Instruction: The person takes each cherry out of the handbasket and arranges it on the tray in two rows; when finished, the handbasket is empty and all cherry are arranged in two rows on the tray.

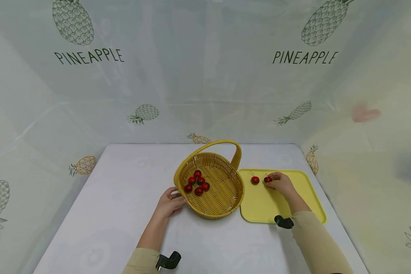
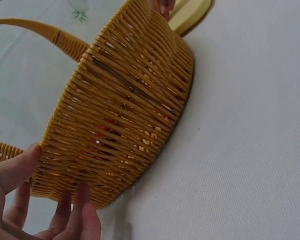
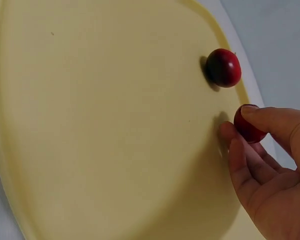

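Note:
A yellow wicker basket (image 1: 222,194) with an arched handle stands on the table, several dark red cherries (image 1: 198,191) gathered on the left of its floor. My left hand (image 1: 169,203) holds the basket's left side, thumb at the rim (image 2: 72,75) and fingertips against the outer weave. Over the yellow tray (image 1: 260,209), my right hand (image 1: 281,183) pinches one cherry (image 3: 249,127) between thumb and fingers. Another cherry (image 3: 224,68) lies on the tray beside it, to the left in the head view, its thin stem pointing up.
The tray sits just right of the basket, near its rim. A white cloth covers the table (image 1: 123,213). Behind it hangs a pale curtain (image 1: 205,83) printed with pineapples. A black wrist mount (image 1: 169,260) shows on the left forearm, another (image 1: 283,222) on the right.

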Demonstrator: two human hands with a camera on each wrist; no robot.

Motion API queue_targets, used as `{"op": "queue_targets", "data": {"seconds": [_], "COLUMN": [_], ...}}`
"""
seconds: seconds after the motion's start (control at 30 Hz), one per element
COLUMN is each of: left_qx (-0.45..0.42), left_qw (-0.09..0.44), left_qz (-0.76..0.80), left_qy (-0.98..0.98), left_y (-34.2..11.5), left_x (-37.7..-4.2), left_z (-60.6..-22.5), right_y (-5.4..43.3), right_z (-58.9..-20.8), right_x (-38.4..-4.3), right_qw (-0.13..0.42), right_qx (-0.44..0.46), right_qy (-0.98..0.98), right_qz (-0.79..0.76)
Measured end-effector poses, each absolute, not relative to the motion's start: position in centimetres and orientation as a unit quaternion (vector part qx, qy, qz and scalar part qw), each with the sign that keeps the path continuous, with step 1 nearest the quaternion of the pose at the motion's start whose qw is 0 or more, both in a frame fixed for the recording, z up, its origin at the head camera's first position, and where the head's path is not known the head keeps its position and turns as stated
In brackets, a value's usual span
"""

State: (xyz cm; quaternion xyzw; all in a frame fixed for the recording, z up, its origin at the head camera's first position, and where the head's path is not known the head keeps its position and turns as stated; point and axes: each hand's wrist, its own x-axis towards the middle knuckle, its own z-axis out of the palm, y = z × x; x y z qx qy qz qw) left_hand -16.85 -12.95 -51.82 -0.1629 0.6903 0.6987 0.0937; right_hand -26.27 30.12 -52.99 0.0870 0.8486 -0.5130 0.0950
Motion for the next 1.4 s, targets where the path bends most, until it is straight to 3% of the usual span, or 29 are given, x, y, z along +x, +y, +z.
{"op": "queue_targets", "data": {"seconds": [0.4,1.4], "left_qx": [-0.162,-0.162], "left_qw": [0.094,0.098], "left_qz": [0.698,0.693], "left_qy": [0.691,0.696], "left_y": [-13.0,-13.1], "left_x": [-16.8,-17.2], "left_z": [-51.6,-52.1], "right_y": [30.0,30.3], "right_z": [-54.4,-53.7], "right_x": [-26.9,-26.6], "right_qw": [0.086,0.095], "right_qx": [0.078,0.074], "right_qy": [0.859,0.869], "right_qz": [-0.499,-0.479]}}
